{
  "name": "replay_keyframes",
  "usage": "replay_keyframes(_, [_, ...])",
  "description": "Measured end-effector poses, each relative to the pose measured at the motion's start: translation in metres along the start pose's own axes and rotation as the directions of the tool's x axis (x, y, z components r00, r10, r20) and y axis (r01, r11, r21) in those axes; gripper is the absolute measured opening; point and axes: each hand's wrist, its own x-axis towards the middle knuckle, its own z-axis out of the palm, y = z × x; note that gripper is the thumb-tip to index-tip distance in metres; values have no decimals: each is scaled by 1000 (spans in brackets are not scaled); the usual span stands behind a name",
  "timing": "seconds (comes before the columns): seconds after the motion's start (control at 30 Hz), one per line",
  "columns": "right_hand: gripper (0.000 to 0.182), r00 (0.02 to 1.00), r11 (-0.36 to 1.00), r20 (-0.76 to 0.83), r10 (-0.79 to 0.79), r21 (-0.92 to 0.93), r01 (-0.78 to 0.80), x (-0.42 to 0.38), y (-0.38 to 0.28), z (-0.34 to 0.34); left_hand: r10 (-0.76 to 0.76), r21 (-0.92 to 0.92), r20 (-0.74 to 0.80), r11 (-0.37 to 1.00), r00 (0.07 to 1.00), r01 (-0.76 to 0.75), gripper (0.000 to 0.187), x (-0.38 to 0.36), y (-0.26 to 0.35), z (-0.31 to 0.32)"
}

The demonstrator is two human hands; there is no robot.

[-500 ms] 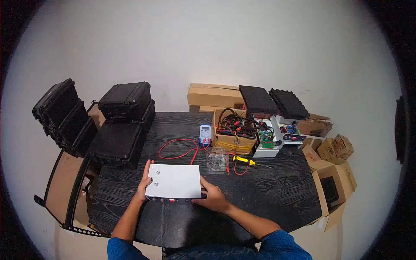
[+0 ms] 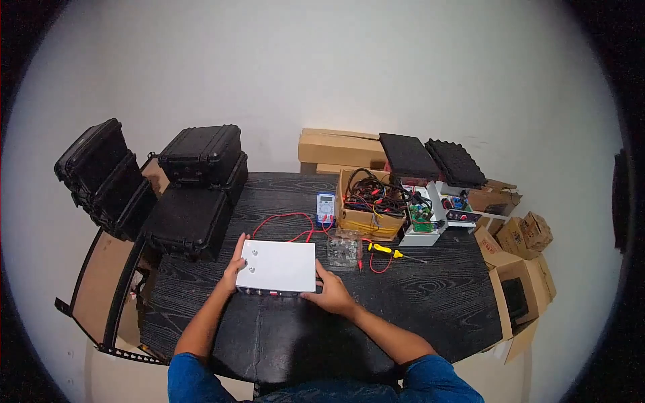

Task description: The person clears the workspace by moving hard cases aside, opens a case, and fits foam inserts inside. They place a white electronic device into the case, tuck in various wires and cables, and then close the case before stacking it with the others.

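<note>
A white box with a dark front panel is held between both hands above the black table. My left hand grips its left side, near two round fittings on the top. On the right side, my right hand holds the edge with thumb and fingers. Just beyond the box lie red test leads and a blue multimeter. A clear plastic tray and a yellow screwdriver are to the right of it.
Black hard cases are stacked at the left. A cardboard box of cables stands at the back, beside opened white units with circuit boards. Black foam sheets lie behind. Open cartons stand beyond the right edge.
Both hands have moved the white box slightly away from my body, closer to the red leads. The whole view has shifted a little.
</note>
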Motion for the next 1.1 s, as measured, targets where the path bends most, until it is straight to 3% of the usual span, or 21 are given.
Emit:
replay_keyframes(0.07, [109, 999, 999, -35, -41, -20, 41, 8, 11, 2, 18, 10, 19, 1000, 1000, -18, 96, 11, -5, -5])
replay_keyframes(0.17, [108, 996, 998, -57, 70, 2, -70, 15, -2, -2, 15, -44, 51, 999, 999, -12, 89, 29, -13, -11])
replay_keyframes(0.27, [107, 991, 993, -108, 74, -78, -83, 19, 0, 0, -26, 40, 37, 999, 999, 25, 87, 44, -10, -10])
replay_keyframes(0.3, [106, 990, 997, -140, 4, -76, -14, 19, 9, 2, -1, 76, 2, 997, 1000, 1, 79, 47, -21, -17])
replay_keyframes(0.37, [103, 970, 987, -189, -155, -73, 144, 18, 33, 8, 12, 463, -109, 885, 994, 40, 72, 40, -5, -18])
replay_keyframes(0.4, [103, 969, 986, -185, -162, -74, 151, 18, 34, 8, 35, 630, -172, 772, 985, 82, 69, 33, 9, -15])
replay_keyframes(0.43, [102, 970, 985, -178, -168, -74, 157, 16, 33, 6, 193, 715, -169, 699, 966, -15, 61, 24, 43, 1])
replay_keyframes(0.47, [102, 970, 984, -172, -174, -72, 163, 15, 32, 5, 273, 677, -189, 732, 943, -76, 62, 11, 78, 13])
replay_keyframes(0.53, [98, 967, 983, -176, -184, -51, 178, 16, 30, 5, 528, 916, -12, 347, 849, -203, 57, -14, 157, 17])
replay_keyframes(0.6, [95, 947, 971, -219, -236, -91, 221, 17, 35, 8, 699, 979, 88, 69, 709, -190, 48, -32, 224, -9])
replay_keyframes(0.67, [93, 946, 972, -226, -232, -96, 216, 17, 41, 11, 864, 994, 38, 16, 503, -104, 45, -43, 276, -62])
replay_keyframes(0.73, [93, 944, 973, -234, -232, -69, 221, 17, 38, 11, 925, 993, -102, 75, 366, 88, 49, -53, 326, -119])
replay_keyframes(0.8, [90, 936, 968, -249, -249, -90, 233, 16, 40, 11, 929, 940, -224, 125, 294, 319, 56, -63, 362, -198])
replay_keyframes(0.87, [89, 944, 974, -240, -227, -59, 219, 15, 39, 11, 896, 923, -249, 105, 368, 370, 59, -77, 382, -273])
replay_keyframes(1.0, [88, 950, 979, -247, -191, -116, 167, 13, 35, 12, 700, 904, -400, 193, 591, 382, 69, -88, 399, -314])
replay_keyframes(1.1, [86, 939, 968, -259, -224, -171, 184, 11, 26, 13, 671, 909, -393, 178, 629, 378, 73, -86, 405, -329])
